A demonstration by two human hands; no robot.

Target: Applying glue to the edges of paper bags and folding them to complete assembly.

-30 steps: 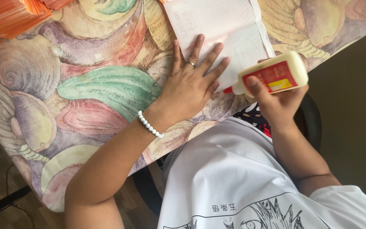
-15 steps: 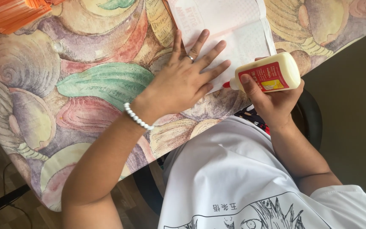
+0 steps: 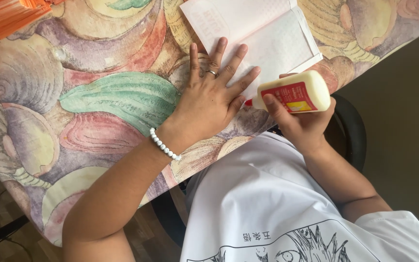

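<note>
Your right hand (image 3: pixel 302 123) grips the glue bottle (image 3: pixel 292 92), nozzle at the paper (image 3: pixel 258 34).
Left hand (image 3: pixel 209 99) lies flat, fingers spread, pinning it to the worktop (image 3: pixel 98 97).

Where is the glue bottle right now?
In the head view, the glue bottle lies sideways in the right hand at the table's near edge, its red tip pointing toward the left hand, which rests flat on the white paper.

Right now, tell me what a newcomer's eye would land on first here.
The right hand grips a cream glue bottle with a red label, at the table's near edge. The left hand lies flat, fingers spread, on pale folded paper. Beneath is a tablecloth with big shell-like shapes.
</note>
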